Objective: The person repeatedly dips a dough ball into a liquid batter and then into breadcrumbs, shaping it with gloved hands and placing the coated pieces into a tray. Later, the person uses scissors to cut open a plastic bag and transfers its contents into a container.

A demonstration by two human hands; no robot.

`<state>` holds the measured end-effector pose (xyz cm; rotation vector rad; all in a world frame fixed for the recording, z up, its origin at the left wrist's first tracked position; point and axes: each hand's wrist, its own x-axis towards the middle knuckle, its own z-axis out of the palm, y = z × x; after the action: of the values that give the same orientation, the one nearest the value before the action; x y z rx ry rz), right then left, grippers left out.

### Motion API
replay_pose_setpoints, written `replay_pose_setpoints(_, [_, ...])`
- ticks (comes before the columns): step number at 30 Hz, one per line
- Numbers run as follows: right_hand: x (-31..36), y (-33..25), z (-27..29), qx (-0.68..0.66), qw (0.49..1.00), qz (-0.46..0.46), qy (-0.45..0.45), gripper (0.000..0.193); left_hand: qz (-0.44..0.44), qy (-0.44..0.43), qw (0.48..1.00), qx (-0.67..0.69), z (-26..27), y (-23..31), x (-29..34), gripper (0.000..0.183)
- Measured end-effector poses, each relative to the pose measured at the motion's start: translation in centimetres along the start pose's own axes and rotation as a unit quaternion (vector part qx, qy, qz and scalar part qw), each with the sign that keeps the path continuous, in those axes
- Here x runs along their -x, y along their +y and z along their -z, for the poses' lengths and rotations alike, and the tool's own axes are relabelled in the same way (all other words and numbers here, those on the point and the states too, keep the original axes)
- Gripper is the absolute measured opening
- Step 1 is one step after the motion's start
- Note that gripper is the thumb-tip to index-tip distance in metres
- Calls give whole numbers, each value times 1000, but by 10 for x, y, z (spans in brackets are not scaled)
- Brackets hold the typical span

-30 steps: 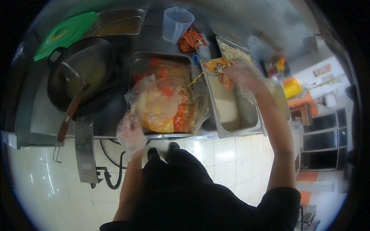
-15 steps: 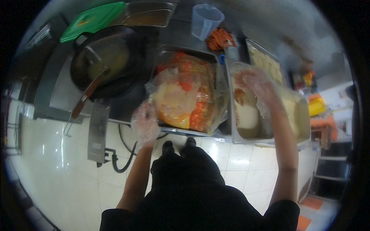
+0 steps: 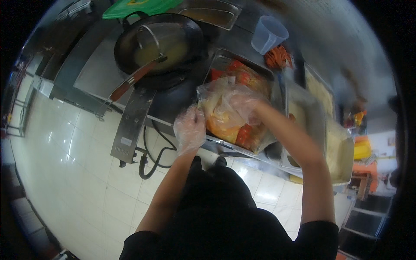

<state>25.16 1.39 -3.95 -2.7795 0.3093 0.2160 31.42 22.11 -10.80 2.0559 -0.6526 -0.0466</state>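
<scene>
A clear plastic bag (image 3: 213,113) with pale and yellowish food showing through lies on other bags with red and orange printing, all in a metal tray (image 3: 219,142). My left hand (image 3: 190,128), in a clear disposable glove, is closed at the bag's left edge, its fingertips gathered on the plastic. My right hand (image 3: 246,105), gloved the same way, reaches over the tray to the bag's upper right side. Its fingers are blurred behind plastic, so whether they hold anything is hidden. Under my right forearm stands a steel pan (image 3: 284,145) holding pale food.
Left of the tray sits a black wok (image 3: 123,54) with yellowish liquid and a wooden-handled skimmer (image 3: 135,79). A translucent jug (image 3: 269,34) and an orange crumpled bundle (image 3: 278,57) are behind. More pans of pale food (image 3: 340,149) stand right. A green lid (image 3: 138,8) lies far left.
My right hand has moved left from the steel pan to the clear bag. My left hand stays at the bag's edge. The whole view has shifted and turned slightly.
</scene>
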Motion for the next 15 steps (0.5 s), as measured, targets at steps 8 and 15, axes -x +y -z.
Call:
replay_pose_setpoints(8, [9, -27, 31, 96, 994, -9, -43, 40, -34, 50, 998, -12, -1, -4, 0, 15])
replay_pose_setpoints(15, [57, -19, 63, -259, 946, -161, 112, 45, -45, 55, 997, 2, -6, -8, -4, 18])
